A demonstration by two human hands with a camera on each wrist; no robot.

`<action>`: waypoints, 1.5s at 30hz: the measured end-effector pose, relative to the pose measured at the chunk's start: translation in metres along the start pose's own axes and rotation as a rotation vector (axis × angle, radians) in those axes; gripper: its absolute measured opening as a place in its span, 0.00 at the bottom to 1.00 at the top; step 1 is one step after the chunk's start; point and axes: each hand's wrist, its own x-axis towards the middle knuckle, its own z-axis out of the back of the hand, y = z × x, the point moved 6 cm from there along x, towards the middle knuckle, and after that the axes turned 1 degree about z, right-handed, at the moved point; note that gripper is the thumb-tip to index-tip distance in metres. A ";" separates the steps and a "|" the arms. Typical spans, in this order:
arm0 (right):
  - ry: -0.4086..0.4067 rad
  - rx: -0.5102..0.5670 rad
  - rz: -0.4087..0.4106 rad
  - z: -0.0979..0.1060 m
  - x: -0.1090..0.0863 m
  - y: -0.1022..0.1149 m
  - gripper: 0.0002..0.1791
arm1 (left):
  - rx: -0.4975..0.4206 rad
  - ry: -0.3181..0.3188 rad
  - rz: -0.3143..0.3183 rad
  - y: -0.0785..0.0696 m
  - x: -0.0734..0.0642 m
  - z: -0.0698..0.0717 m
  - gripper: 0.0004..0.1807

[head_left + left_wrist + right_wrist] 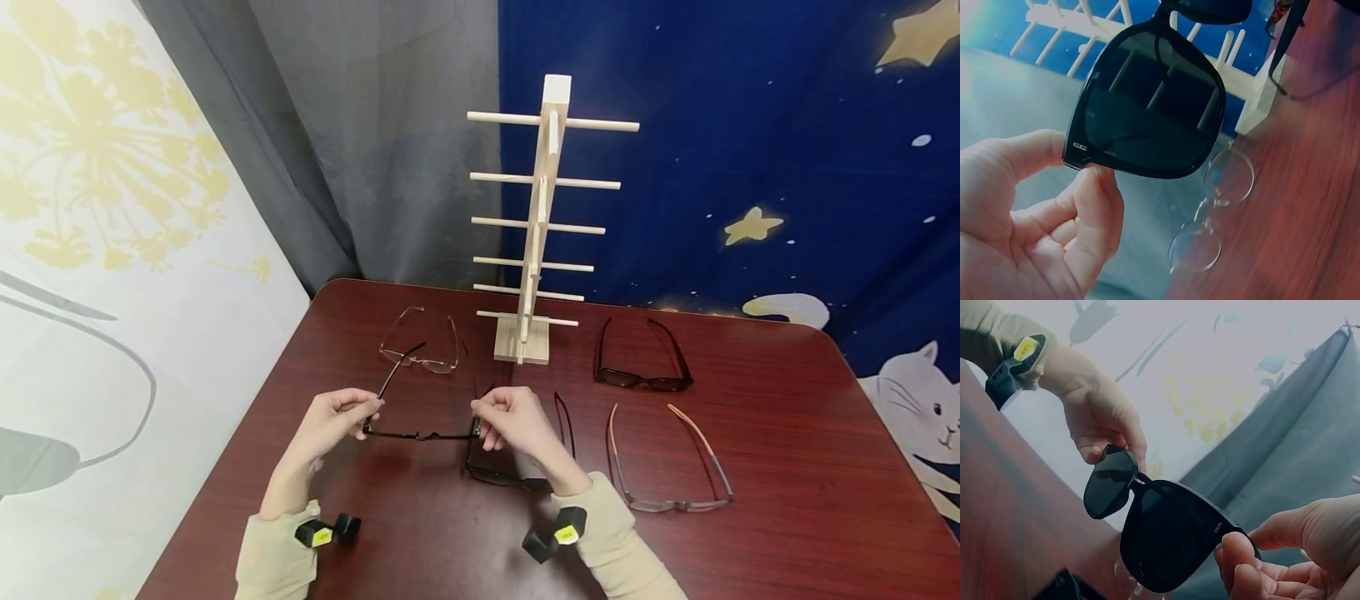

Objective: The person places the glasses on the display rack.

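A pair of black sunglasses with dark lenses (1154,106) is held up between both hands above the table, temples unfolded and pointing away toward the stand. My left hand (341,421) pinches the left hinge corner between thumb and fingers. At the other end my right hand (517,421) pinches the right corner; the right wrist view shows thumb and fingertips (1239,547) at that hinge. Beneath the right hand lies another dark-framed pair of glasses (498,477), partly hidden by the hand and forearm. Thin wire-rimmed glasses (435,365) lie beyond the left hand.
A wooden rack (542,200) with several rows of pegs stands at the table's back, its pegs bare. Dark sunglasses (645,382) and clear-framed glasses with orange temple tips (678,505) lie on the right of the brown table (795,417). Curtains hang behind.
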 end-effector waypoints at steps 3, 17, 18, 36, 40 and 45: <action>-0.009 0.019 -0.011 0.013 -0.001 -0.003 0.12 | -0.025 0.000 0.002 -0.004 0.008 -0.011 0.15; -0.110 0.018 -0.050 0.070 -0.009 -0.012 0.11 | -0.124 0.010 0.017 -0.015 0.041 -0.065 0.14; -0.120 0.027 -0.055 0.073 -0.009 -0.014 0.11 | -0.131 0.007 0.014 -0.016 0.043 -0.068 0.14; -0.266 -0.056 -0.036 0.122 0.022 -0.020 0.13 | -0.272 -0.128 0.030 -0.033 0.081 -0.098 0.13; -0.295 -0.071 -0.036 0.129 0.034 -0.021 0.13 | -0.291 -0.162 0.030 -0.036 0.092 -0.101 0.14; -0.346 -0.090 -0.051 0.138 0.048 -0.027 0.13 | -0.301 -0.204 0.078 -0.035 0.105 -0.103 0.14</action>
